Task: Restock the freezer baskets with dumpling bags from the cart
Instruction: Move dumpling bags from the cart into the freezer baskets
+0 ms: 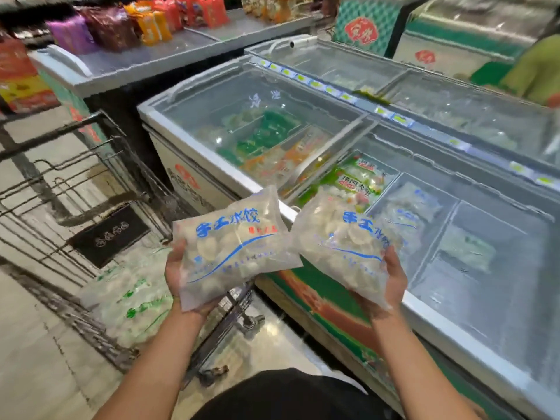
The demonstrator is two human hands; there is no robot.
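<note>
1. Head view: the left hand [181, 275] gripped a clear dumpling bag with blue print, the left bag [233, 247], from below, thumb curled over its left edge and fingers hidden beneath it.
2. The right hand [391, 283] gripped a second bag of the same kind, the right bag [342, 241], with the thumb on its right edge and the palm underneath.
3. The two bags were held side by side at about the same height, their inner corners almost meeting between the hands; I could not tell whether they touched.
4. Below and to the left of the left hand stood the wire cart [91, 207], and more dumpling bags with green print, the cart bags [133, 295], lay in it just under the left wrist.
5. Ahead and to the right of the right hand ran the chest freezer [454, 334], its rim passing under the right bag.
6. Just beyond the right hand, blue-print bags, the freezer bags [415, 207], lay in a compartment under the glass.
7. Farther ahead of both hands, green packets [266, 131] and orange packets [291, 159] showed through the freezer lid.
8. Far to the right of the hands, a person's green sleeve [536, 71] reached the frame's edge.
</note>
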